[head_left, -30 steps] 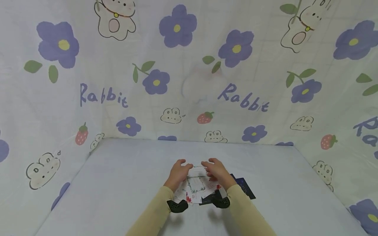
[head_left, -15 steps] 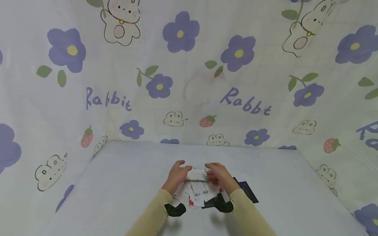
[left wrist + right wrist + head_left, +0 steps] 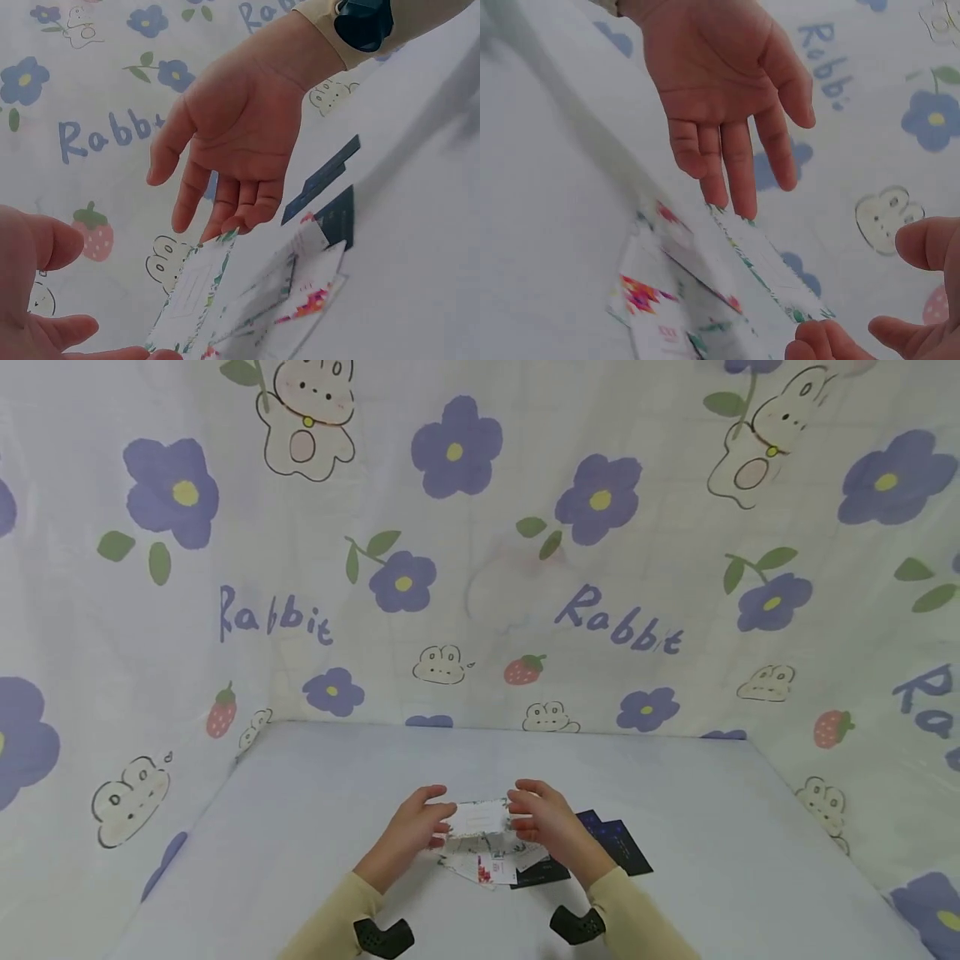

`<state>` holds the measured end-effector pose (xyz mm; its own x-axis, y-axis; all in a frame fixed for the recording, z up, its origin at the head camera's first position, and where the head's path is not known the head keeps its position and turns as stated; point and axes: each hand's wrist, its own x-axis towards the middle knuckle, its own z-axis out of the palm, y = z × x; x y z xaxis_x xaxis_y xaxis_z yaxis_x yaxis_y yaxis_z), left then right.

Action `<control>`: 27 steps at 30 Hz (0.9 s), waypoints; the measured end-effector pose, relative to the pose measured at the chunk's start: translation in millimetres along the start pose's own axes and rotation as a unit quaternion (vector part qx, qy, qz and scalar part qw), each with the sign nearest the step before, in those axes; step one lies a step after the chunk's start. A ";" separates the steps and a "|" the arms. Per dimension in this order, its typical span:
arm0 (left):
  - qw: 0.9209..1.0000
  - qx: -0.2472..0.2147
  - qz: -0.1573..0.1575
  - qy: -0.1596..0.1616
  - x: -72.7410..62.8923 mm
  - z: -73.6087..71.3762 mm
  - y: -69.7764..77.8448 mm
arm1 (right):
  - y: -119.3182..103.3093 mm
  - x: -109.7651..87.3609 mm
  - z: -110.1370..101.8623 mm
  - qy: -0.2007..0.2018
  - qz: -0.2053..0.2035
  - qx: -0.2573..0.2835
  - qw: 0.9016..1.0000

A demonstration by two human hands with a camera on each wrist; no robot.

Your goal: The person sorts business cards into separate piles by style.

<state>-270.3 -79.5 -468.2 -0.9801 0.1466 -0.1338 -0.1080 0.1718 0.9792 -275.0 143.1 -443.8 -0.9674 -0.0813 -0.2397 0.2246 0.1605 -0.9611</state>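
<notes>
1. We see the left hand [image 3: 408,827] open, its fingers extended and its thumb apart; its fingertips touch one short end of a white card [image 3: 480,818], with no grip closed round it.
2. We see the right hand [image 3: 547,822] likewise spread, thumb apart, its fingertips at the card's opposite short end.
3. The white card, edged with green leaves, lies between the two hands; we cannot tell whether it also touches the papers near it.
4. On the near side of it we find overlapping pale cards, one with red flowers [image 3: 491,868], and a black card [image 3: 540,874] partly under them.
5. Beside the right wrist, we see two dark blue cards [image 3: 626,850] overlapping on the white table surface [image 3: 337,802].
6. Behind, we see a cloth [image 3: 480,560] printed with purple flowers, strawberries, rabbits and the word "Rabbit".
</notes>
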 end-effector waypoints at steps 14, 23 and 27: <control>0.996 -0.068 -0.051 0.000 -62.1 -52.9 -19.3 | 11.2 -38.5 43.7 -0.090 -0.002 0.012 0.996; 0.996 -0.045 -0.074 -0.010 -83.5 -65.8 -24.3 | 16.8 -50.4 56.6 -0.113 0.012 0.014 0.993; 0.996 -0.044 -0.079 -0.012 -88.9 -68.0 -29.6 | 24.6 -52.2 60.0 -0.123 0.017 0.012 0.992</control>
<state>-191.3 -163.8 -474.9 -0.9453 0.1487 -0.2904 -0.2762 0.1092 0.9549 -212.0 92.2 -463.1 -0.9019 -0.3144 -0.2961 0.2627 0.1446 -0.9540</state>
